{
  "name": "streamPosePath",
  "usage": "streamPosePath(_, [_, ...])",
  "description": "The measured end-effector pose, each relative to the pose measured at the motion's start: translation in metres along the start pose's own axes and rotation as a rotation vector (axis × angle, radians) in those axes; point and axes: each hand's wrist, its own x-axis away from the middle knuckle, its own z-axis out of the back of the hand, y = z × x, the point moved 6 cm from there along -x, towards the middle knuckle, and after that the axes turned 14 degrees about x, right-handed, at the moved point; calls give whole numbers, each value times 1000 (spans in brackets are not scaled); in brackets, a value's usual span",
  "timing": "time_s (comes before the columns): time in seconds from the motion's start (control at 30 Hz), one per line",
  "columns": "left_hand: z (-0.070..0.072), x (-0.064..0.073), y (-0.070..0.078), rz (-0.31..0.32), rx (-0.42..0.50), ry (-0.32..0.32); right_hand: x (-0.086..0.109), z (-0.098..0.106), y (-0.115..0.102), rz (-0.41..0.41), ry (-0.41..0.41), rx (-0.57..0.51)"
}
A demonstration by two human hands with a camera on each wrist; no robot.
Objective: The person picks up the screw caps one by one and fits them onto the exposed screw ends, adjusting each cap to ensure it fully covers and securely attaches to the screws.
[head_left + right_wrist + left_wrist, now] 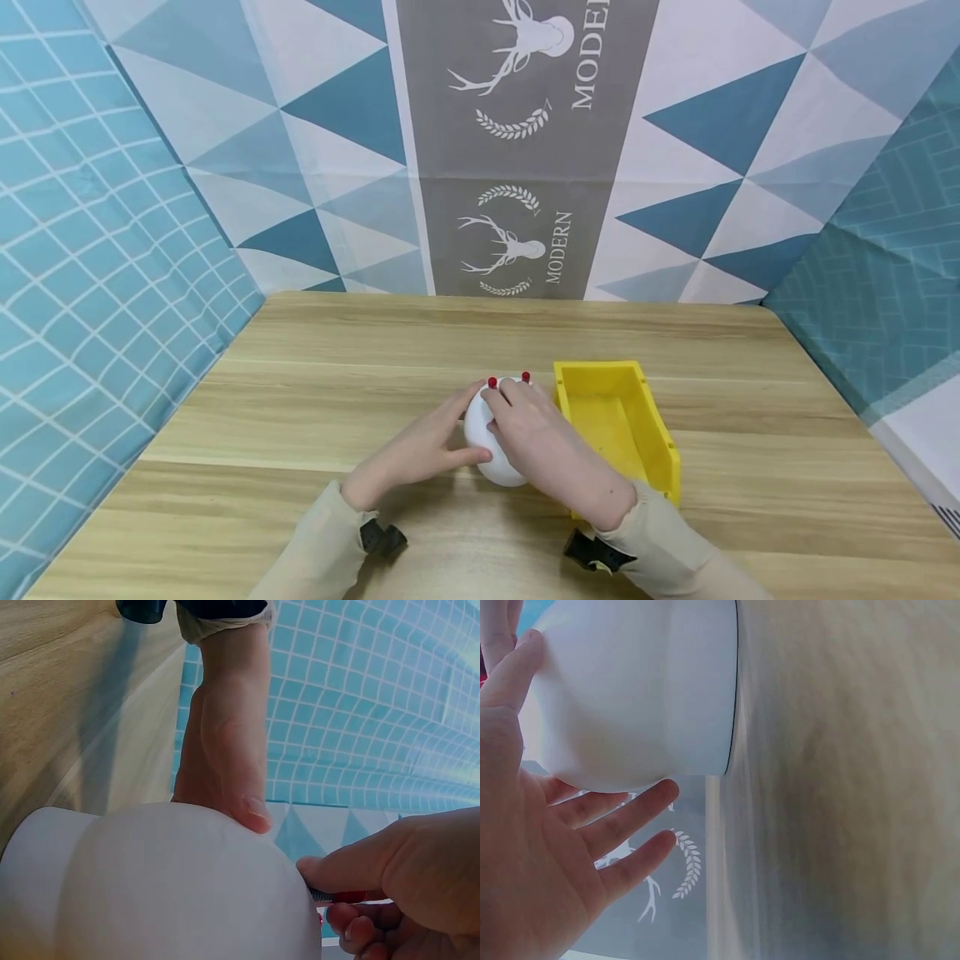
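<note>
A white dome-shaped object [501, 475] with a straight-sided base stands on the wooden table. My left hand [420, 446] holds its side, thumb on the near face and fingers round the far one; in the left wrist view the fingers are spread along the curved wall. Over the top of the dome, my right hand [536, 425] pinches a small red-ended piece with a dark ribbed shank [322, 896] against the surface. Two red tips show at the dome's top in the head view, one a red knob [526, 377]. The right fingertips partly hide the dome's top.
A yellow open bin [656, 425] stands just right of the dome, partly behind my right forearm. The wooden table [337, 358] ends at a patterned cloth backdrop [510, 150]. Blue tiled-pattern cloth [97, 225] hangs at the left.
</note>
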Motion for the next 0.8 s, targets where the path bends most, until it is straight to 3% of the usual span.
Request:
streamPosePath(0.27, [1, 0, -1, -7, 1, 3, 1, 5, -1, 12, 17, 1])
streamPosePath(0.57, [1, -1, -1, -12, 6, 1, 1, 9, 5, 0, -50, -46])
streamPosePath(0.8, [1, -2, -2, -11, 14, -5, 1, 6, 10, 4, -19, -52])
